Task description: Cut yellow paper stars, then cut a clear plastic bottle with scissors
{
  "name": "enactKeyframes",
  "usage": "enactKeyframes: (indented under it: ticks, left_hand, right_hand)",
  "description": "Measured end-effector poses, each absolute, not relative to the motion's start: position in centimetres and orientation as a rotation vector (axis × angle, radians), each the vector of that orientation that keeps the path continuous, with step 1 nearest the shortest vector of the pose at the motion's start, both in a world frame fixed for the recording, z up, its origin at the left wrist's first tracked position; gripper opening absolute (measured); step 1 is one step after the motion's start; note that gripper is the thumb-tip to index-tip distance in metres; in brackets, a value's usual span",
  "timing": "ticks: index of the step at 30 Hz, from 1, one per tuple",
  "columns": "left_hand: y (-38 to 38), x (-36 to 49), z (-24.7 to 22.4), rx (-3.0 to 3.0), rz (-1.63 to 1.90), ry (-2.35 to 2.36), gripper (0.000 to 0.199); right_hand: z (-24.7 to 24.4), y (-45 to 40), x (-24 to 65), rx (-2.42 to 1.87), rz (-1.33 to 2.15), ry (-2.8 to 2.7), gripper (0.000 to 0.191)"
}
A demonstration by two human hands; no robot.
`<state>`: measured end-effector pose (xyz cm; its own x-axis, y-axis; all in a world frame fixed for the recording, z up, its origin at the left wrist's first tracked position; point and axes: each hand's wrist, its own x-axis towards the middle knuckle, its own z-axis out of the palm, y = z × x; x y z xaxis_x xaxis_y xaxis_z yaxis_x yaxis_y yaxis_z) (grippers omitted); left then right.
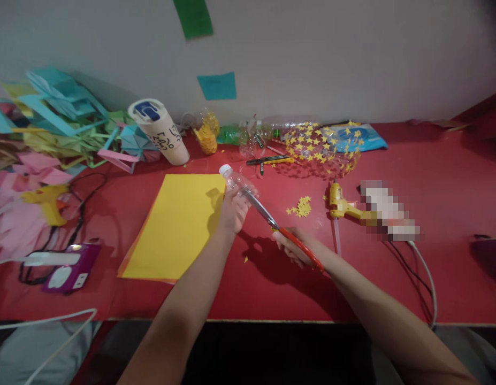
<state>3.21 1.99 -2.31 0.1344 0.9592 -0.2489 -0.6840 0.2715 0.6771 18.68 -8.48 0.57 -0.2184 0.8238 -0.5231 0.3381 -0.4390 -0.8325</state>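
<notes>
- 1 clear bottle (233, 181), at frame centre, lay in the left hand (234, 208), fingers curled around it.
- Right hand (296, 246) gripped red scissors (273, 223) at the bottle.
- Cutting looked begun, not finished; the white cap (225, 170) was on.

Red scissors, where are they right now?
Near the middle of the head view, the red scissors are in the right hand, blades at the white-capped bottle in the left hand.
</notes>
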Motion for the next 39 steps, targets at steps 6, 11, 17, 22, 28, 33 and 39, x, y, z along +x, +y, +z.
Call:
enactKeyframes:
  ticks: [6, 11, 17, 22, 28, 33, 39]
  left_hand:
    - [2.1, 3.3, -2.3, 0.458, 1.263, 0.752, 0.019]
    - [2.1, 3.3, -2.3, 0.474, 1.282, 0.752, 0.023]
    - [2.1, 3.4, -3.2, 0.528, 1.299, 0.733, 0.04]
    - [2.2, 3.4, -3.7, 0.565, 1.276, 0.699, 0.053]
    - [2.2, 3.4, -3.6, 0.607, 1.271, 0.718, 0.054]
    - [2.2, 3.3, -3.6, 0.598, 1.277, 0.716, 0.056]
    - [2.2, 3.4, -3.9, 0.697, 1.243, 0.737, 0.058]
  right_hand:
    - [0.9, -8.5, 18.3, -1.721, 1.649, -1.37, 0.063]
    - [0.6, -8.6, 18.3, -1.732, 1.618, -1.387, 0.06]
    - [0.6, -8.6, 18.2, -1.658, 1.659, -1.386, 0.06]
    - [0.9, -8.5, 18.0, -1.665, 1.652, -1.364, 0.064]
    - [0.7, -8.6, 18.0, -1.729, 1.645, -1.285, 0.063]
    - [0.3, -8.6, 18.2, -1.723, 1.619, -1.3, 0.061]
    - [0.1, -8.3, 18.4, -1.668, 1.644, -1.332, 0.058]
